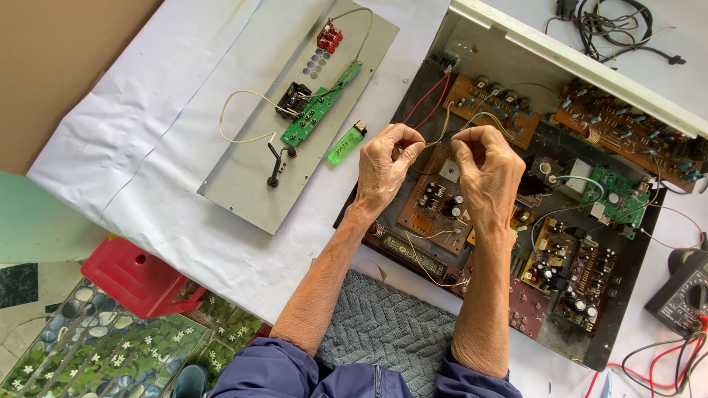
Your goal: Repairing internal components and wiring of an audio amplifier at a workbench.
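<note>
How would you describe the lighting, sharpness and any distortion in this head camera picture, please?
Head view: soft, even daylight, with only faint shadows under the left hand and right hand; the white sheet is bright but not blown out; the circuit boards are sharp; the chassis rim bows slightly, a wide-lens effect.

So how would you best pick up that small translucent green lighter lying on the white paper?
Probably pinch the green lighter across its long flat sides at mid-body, coming straight down. It lies flat and slanted, with bare white paper around most of it.
</note>
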